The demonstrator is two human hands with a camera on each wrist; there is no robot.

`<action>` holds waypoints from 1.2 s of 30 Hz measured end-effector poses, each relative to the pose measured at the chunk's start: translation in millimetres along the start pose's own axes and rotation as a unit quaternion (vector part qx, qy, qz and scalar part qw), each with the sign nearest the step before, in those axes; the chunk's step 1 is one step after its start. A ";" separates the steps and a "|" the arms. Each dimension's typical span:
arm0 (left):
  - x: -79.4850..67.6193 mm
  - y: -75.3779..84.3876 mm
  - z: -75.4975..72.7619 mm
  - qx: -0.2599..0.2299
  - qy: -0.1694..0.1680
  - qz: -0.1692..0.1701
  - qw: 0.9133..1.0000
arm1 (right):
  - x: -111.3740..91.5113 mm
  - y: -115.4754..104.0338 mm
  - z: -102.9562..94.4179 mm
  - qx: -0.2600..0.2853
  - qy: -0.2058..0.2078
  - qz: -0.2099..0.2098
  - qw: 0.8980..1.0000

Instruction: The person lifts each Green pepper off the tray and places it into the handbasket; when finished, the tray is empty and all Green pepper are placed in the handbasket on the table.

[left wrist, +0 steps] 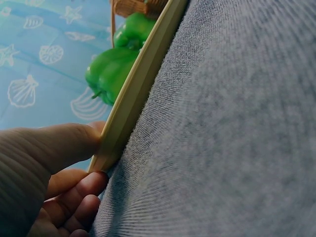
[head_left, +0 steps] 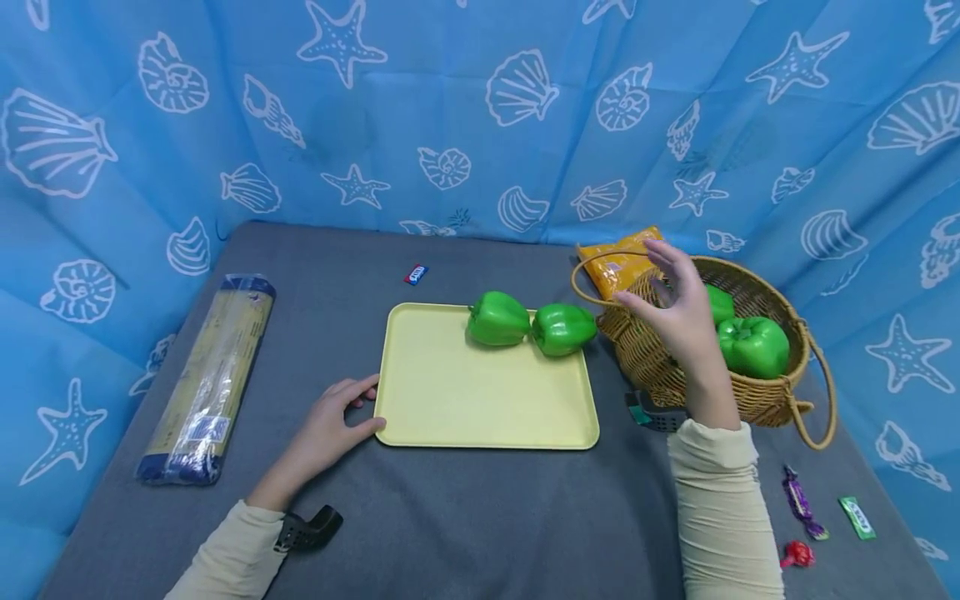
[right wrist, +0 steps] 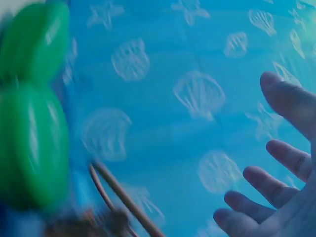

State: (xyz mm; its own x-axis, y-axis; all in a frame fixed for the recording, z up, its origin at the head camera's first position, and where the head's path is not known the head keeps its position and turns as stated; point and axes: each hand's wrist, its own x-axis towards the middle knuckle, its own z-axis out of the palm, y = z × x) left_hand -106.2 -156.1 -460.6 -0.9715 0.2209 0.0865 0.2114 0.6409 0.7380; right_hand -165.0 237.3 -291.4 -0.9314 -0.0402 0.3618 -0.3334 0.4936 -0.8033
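Note:
At the left rim of a pale yellow tray (head_left: 480,408), my left hand (head_left: 330,429) holds the edge with thumb and fingers. In the left wrist view the thumb (left wrist: 74,143) lies against the rim, the other fingers curled beside it. Two green bell peppers (head_left: 498,318) sit side by side at the tray's back right. My right hand (head_left: 678,312) is raised in front of a wicker basket (head_left: 645,367), fingers spread and holding nothing. More green peppers (head_left: 753,347) lie in the basket, partly hidden by that hand.
An orange packet (head_left: 618,267) lies behind the basket, whose handle loops (head_left: 825,392) stick out at both sides. At left is a long plastic-wrapped package (head_left: 210,383). Small wrapped sweets lie at the back and front right, among them a purple one (head_left: 802,504).

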 end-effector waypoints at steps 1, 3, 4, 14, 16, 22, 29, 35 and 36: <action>0.2 -0.3 0.4 0.001 -0.001 0.000 1.000 | 1.6 -1.8 8.5 0.015 -0.019 -0.003 1.000; 0.4 -0.3 0.7 0.000 -0.002 -0.002 1.000 | 5.1 -0.9 25.0 0.041 -0.054 -0.010 0.998; 0.5 -0.2 0.7 -0.001 -0.002 -0.002 1.000 | 6.7 0.7 33.1 0.051 -0.070 -0.011 0.996; 1.9 -1.4 0.0 -0.004 0.002 0.008 1.000 | 20.0 16.3 103.9 0.029 -0.167 -0.011 0.985; 1.8 -2.2 0.4 -0.008 0.004 0.012 1.000 | 23.0 22.3 115.0 0.014 -0.181 -0.007 0.983; 1.3 -3.8 1.5 -0.012 0.006 0.021 1.000 | 31.2 54.4 139.8 -0.048 -0.212 -0.012 0.976; 0.1 -3.7 0.7 -0.011 0.008 0.021 1.000 | 30.9 63.4 155.5 -0.093 -0.226 -0.020 0.969; -0.4 -3.6 -0.2 -0.012 0.009 0.017 1.000 | 27.9 61.7 158.8 -0.121 -0.245 -0.019 0.962; -0.4 -3.8 -0.3 -0.012 0.009 0.017 1.000 | 27.1 61.5 158.9 -0.125 -0.247 -0.016 0.961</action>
State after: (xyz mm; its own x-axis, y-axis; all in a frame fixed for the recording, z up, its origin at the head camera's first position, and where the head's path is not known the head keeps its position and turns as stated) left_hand -106.6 -158.8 -463.2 -0.9657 0.2287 0.1230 0.2414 0.6155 0.7503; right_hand -234.0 128.5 -406.2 -0.8973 -0.4365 0.0655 -0.3750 0.6757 -0.6347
